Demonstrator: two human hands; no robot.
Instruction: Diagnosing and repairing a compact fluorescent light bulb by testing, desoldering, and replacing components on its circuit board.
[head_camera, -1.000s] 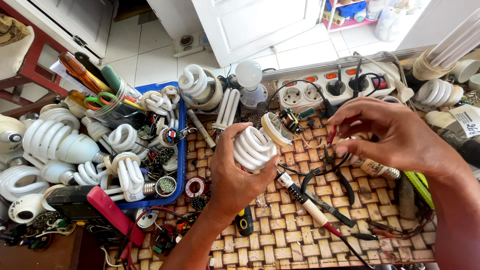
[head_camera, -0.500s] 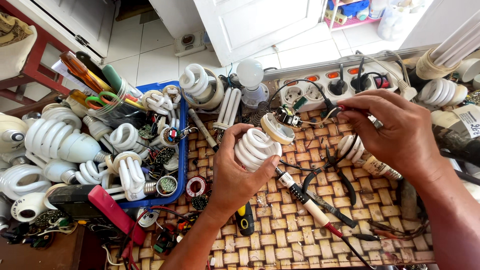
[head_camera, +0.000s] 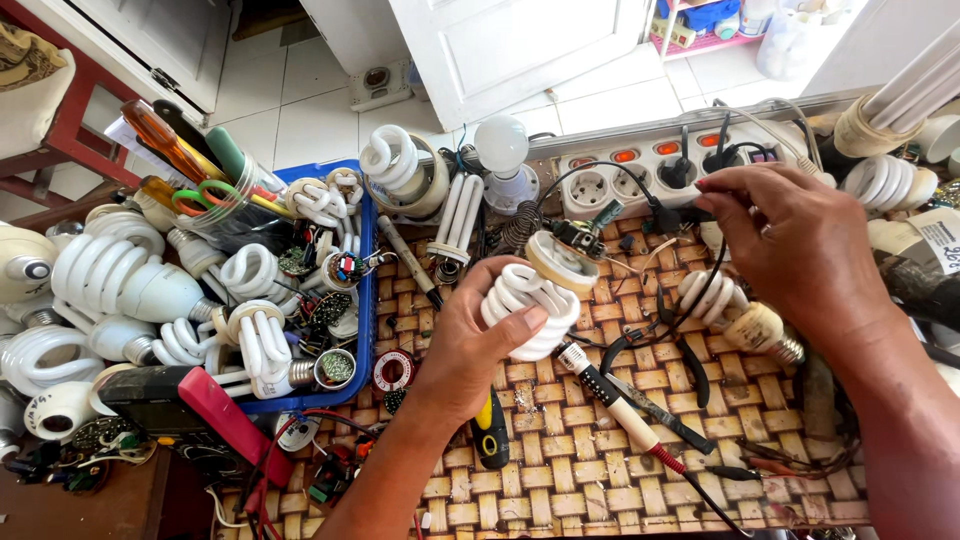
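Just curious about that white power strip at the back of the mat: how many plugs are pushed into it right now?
2 black plugs in the power strip: one near its middle, another just right of it, above the right hand. The strip's right end lies behind that hand and the lamps, so more may be hidden.

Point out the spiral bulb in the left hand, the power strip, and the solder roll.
spiral bulb (head_camera: 525, 300), head view, on the white coiled tube.
power strip (head_camera: 600, 180), head view, on a free socket.
solder roll (head_camera: 394, 370), head view, on the reel's red rim.

Two hands (head_camera: 470, 345) (head_camera: 800, 250), one power strip (head_camera: 650, 170), one blue tray (head_camera: 366, 300), one soldering iron (head_camera: 615, 405), one round bulb (head_camera: 502, 145).
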